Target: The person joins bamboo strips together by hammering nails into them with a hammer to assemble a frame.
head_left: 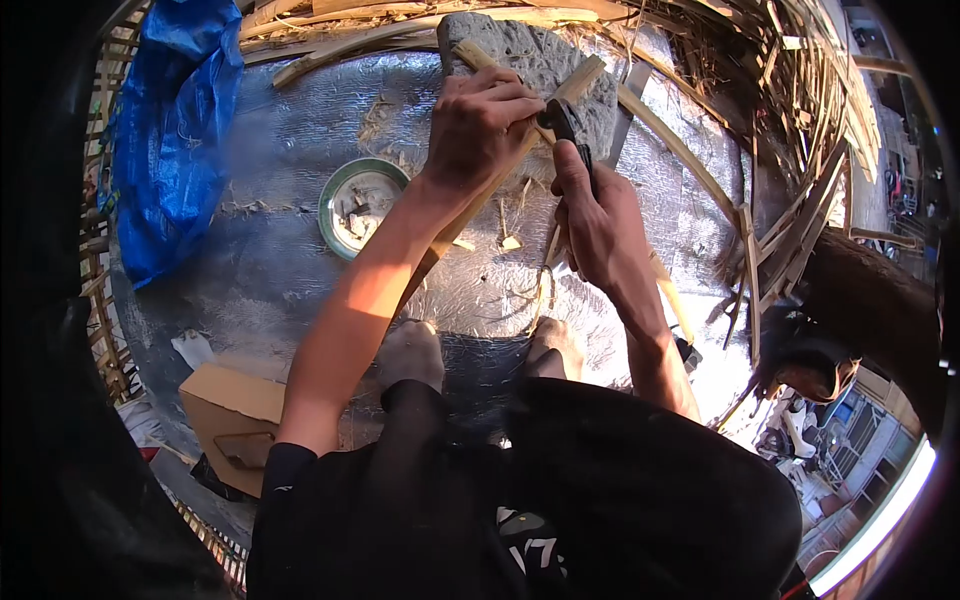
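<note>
My left hand (pixel 480 125) is closed around a wooden strip (pixel 580 78) that lies over a grey stone block (pixel 520 45). Part of a second strip (pixel 472 55) shows at the stone's upper left, beyond my fingers. My right hand (pixel 598 215) wraps round the black handle of a tool (pixel 568 125), whose head touches or nearly touches the strip beside my left fingers. The tool's working edge is hidden. A long flat piece of wood (pixel 450 240) runs beneath my left forearm.
A green-rimmed bowl (pixel 327 215) with bits inside stands on the silvery mat (pixel 280 260). A blue tarp (pixel 175 140) hangs at left, a cardboard box (pixel 225 410) sits lower left. Split wood strips (pixel 800 100) pile up at right, near a log (pixel 870 285).
</note>
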`<state>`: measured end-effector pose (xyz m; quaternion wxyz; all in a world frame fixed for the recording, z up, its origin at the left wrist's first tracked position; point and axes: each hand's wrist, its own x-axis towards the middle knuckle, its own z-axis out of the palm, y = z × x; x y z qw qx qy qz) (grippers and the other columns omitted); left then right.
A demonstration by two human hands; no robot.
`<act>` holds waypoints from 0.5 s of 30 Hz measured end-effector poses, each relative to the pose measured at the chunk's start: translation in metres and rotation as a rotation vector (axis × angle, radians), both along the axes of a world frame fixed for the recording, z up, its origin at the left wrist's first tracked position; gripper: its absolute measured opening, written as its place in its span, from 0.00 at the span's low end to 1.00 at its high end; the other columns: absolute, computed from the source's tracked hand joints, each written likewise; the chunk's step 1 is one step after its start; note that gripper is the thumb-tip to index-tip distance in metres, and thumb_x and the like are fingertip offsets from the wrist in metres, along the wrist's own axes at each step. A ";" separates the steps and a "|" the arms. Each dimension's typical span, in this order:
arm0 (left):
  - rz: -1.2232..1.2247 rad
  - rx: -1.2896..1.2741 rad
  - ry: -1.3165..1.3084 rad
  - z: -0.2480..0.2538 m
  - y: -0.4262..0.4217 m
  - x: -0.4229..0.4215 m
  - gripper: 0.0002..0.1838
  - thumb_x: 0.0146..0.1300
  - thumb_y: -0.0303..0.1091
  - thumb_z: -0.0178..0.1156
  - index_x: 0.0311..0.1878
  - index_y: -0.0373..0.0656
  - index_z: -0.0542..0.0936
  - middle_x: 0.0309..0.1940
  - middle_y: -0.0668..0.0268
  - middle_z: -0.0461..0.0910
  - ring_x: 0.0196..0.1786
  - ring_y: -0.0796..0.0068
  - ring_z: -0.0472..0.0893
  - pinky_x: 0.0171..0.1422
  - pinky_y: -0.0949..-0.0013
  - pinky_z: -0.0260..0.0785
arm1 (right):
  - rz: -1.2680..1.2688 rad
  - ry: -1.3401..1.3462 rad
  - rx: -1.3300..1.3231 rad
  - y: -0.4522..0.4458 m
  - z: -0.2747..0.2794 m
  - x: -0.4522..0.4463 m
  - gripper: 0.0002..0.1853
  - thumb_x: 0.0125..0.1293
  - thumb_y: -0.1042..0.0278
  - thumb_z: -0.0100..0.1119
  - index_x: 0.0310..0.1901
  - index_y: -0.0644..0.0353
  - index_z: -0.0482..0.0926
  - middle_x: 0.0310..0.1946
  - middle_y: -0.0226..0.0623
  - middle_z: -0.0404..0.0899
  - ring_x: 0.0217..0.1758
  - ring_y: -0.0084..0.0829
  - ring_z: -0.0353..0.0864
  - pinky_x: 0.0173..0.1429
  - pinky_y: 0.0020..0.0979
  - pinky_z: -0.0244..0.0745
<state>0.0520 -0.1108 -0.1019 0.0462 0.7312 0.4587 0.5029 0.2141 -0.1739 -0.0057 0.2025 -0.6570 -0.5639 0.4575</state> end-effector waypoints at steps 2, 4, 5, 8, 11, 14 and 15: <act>0.005 0.013 0.019 0.000 0.003 0.000 0.06 0.55 0.37 0.76 0.34 0.50 0.90 0.34 0.74 0.89 0.46 0.72 0.85 0.52 0.61 0.71 | -0.051 0.014 0.067 -0.006 0.002 -0.002 0.33 0.81 0.40 0.49 0.34 0.70 0.75 0.20 0.39 0.70 0.27 0.29 0.67 0.32 0.39 0.64; -0.043 -0.027 0.001 0.000 0.000 -0.001 0.06 0.54 0.36 0.76 0.34 0.49 0.90 0.34 0.74 0.88 0.46 0.72 0.85 0.52 0.61 0.71 | -0.068 0.052 0.089 -0.008 -0.003 -0.003 0.32 0.81 0.40 0.48 0.34 0.69 0.75 0.20 0.39 0.70 0.27 0.29 0.67 0.32 0.39 0.64; -0.039 -0.027 0.000 0.001 -0.001 -0.002 0.06 0.54 0.36 0.76 0.34 0.49 0.90 0.34 0.74 0.88 0.46 0.72 0.85 0.52 0.61 0.71 | -0.073 0.069 0.111 -0.007 -0.005 -0.002 0.32 0.81 0.40 0.48 0.34 0.69 0.75 0.20 0.39 0.70 0.27 0.29 0.67 0.32 0.39 0.64; -0.009 -0.029 0.027 0.008 0.002 -0.001 0.07 0.54 0.32 0.76 0.36 0.47 0.91 0.36 0.71 0.89 0.48 0.71 0.87 0.53 0.64 0.74 | -0.021 0.015 0.171 -0.004 -0.011 0.004 0.30 0.80 0.37 0.49 0.35 0.61 0.75 0.16 0.23 0.67 0.15 0.16 0.64 0.19 0.25 0.56; -0.056 -0.090 0.019 0.006 -0.004 -0.003 0.08 0.53 0.31 0.77 0.37 0.45 0.91 0.35 0.71 0.89 0.47 0.70 0.87 0.52 0.63 0.74 | -0.055 0.106 0.202 -0.010 -0.004 -0.006 0.30 0.81 0.38 0.48 0.35 0.61 0.75 0.16 0.24 0.68 0.16 0.17 0.64 0.20 0.26 0.55; -0.054 -0.060 0.009 0.007 0.000 -0.003 0.07 0.52 0.30 0.77 0.36 0.44 0.91 0.35 0.71 0.89 0.47 0.70 0.86 0.52 0.64 0.74 | 0.038 -0.063 0.139 -0.002 -0.005 -0.003 0.29 0.81 0.39 0.48 0.35 0.61 0.75 0.16 0.24 0.67 0.15 0.16 0.63 0.20 0.26 0.55; -0.058 -0.063 0.010 0.008 0.003 -0.002 0.07 0.52 0.29 0.76 0.36 0.44 0.90 0.35 0.71 0.89 0.47 0.70 0.86 0.53 0.63 0.74 | -0.016 0.041 0.172 -0.005 -0.007 -0.003 0.29 0.81 0.39 0.48 0.36 0.62 0.76 0.17 0.25 0.68 0.16 0.17 0.63 0.21 0.26 0.56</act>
